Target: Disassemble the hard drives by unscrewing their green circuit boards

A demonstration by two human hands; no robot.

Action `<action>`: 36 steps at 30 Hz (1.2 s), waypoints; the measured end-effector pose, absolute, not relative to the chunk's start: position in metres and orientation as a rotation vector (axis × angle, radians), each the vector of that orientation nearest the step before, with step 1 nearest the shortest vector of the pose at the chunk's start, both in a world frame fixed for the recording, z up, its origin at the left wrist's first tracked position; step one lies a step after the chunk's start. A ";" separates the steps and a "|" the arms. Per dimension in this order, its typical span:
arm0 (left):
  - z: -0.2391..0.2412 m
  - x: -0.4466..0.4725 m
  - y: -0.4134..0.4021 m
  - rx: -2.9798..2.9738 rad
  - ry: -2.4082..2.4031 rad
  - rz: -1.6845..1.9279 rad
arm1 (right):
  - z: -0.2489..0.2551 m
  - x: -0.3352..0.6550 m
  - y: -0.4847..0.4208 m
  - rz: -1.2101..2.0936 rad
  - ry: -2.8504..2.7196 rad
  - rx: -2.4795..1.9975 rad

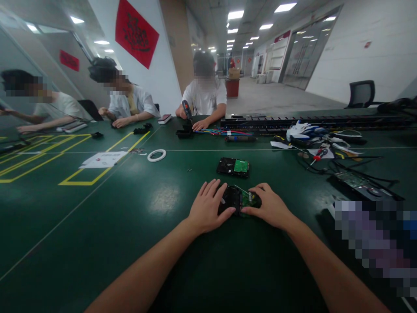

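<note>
The drive (pixel 233 199) sits between both hands at the near middle of the counter (pixel 117 230), bracketed end to end. The left grip (pixel 205 211) pinches its left end, the thumb along the near edge and the index finger at the far side, with the other fingers fanned out to the left. The right grip (pixel 273 206) is curled about the right end, thumb on the near edge and fingers bent over the far corner, pinching it as well. Whether the underside rests on the counter or is raised a little cannot be told. The drive is a flat, dark block, black over its left part, with a green board (pixel 248 198) showing on the right part, partly under the right fingers; a thin pale line slants along the board's far side. Its board face is turned up, its long axis runs left to right across the person's front, and the board end points right. Just beyond the hands lies another drive (pixel 233 167), flat and similarly aligned, its green part also toward the right. Off to the left are some tiny pieces (pixel 189 170) and a white ring (pixel 157 155).
</note>
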State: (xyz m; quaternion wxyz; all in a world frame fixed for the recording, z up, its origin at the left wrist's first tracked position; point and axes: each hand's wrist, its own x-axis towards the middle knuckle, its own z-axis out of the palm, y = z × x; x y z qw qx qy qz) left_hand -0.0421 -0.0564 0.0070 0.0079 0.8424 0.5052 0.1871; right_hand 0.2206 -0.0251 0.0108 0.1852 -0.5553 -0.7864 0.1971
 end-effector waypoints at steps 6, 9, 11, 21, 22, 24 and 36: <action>0.008 -0.040 -0.056 2.676 1.567 0.488 | 0.009 0.232 -0.023 0.723 -1.971 -1.557; 0.010 -0.042 -0.053 2.707 1.489 0.503 | 0.010 0.238 -0.020 0.913 -1.834 -1.466; 0.011 -0.042 -0.051 2.711 1.437 0.534 | 0.011 0.239 -0.019 1.145 -1.625 -1.387; 0.011 -0.034 -0.043 2.662 1.257 0.771 | 0.012 0.215 -0.025 1.606 -0.882 -1.040; 0.009 -0.034 -0.045 2.644 1.263 0.831 | 0.012 0.213 -0.026 1.632 -0.866 -1.024; 0.005 -0.034 -0.047 2.612 1.285 0.940 | 0.010 0.210 -0.027 1.671 -0.844 -0.999; -0.004 -0.037 -0.044 2.547 1.294 1.149 | 0.013 0.211 -0.027 1.699 -0.881 -1.030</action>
